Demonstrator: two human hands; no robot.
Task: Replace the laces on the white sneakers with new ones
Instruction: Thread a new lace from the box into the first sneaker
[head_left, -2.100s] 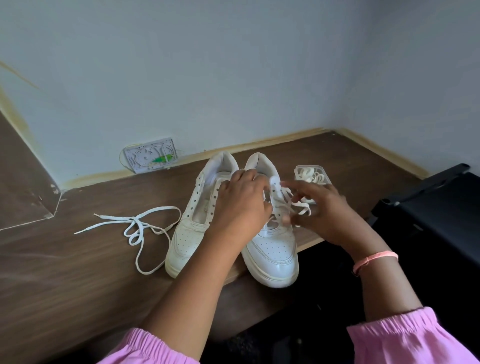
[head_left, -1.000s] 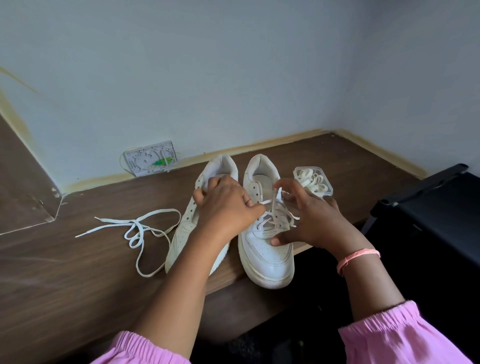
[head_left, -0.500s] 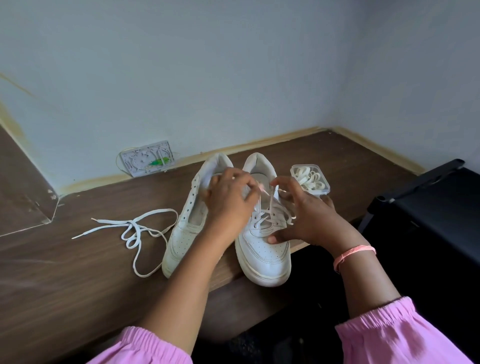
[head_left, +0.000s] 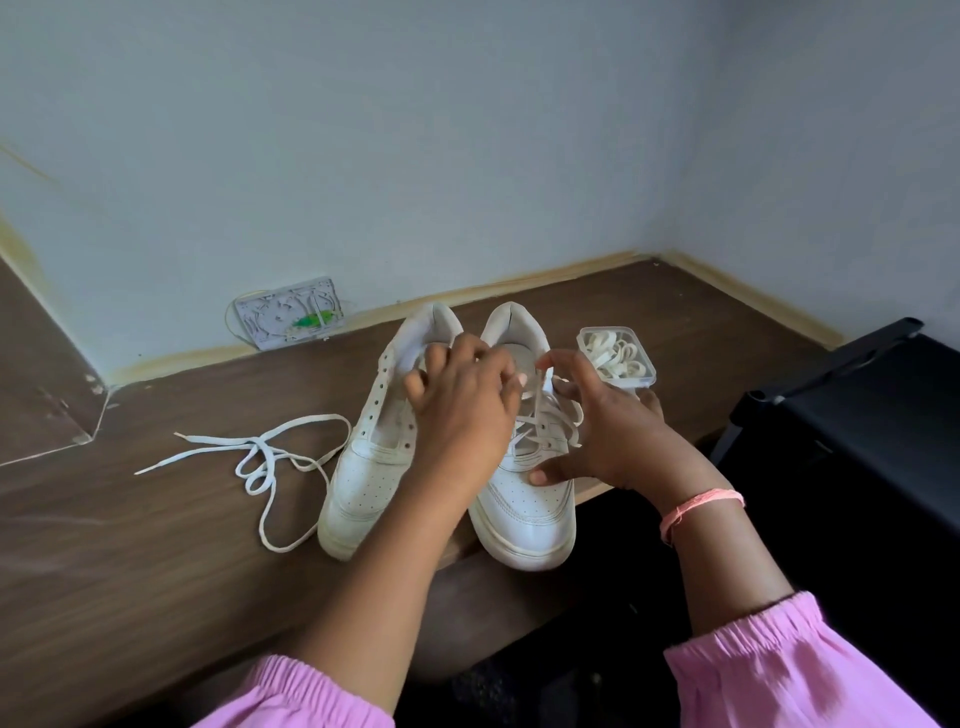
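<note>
White left sneaker is bare, its old lace beside it; your left hand and right hand pinch the right sneaker's lace, new laces unused.

Head camera looks forward and down, close over the desk.

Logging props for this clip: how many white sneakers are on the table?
2. The left sneaker, unlaced, lies beside the loose lace; the right sneaker, partly laced, sits under both hands. None seems hidden.
</note>
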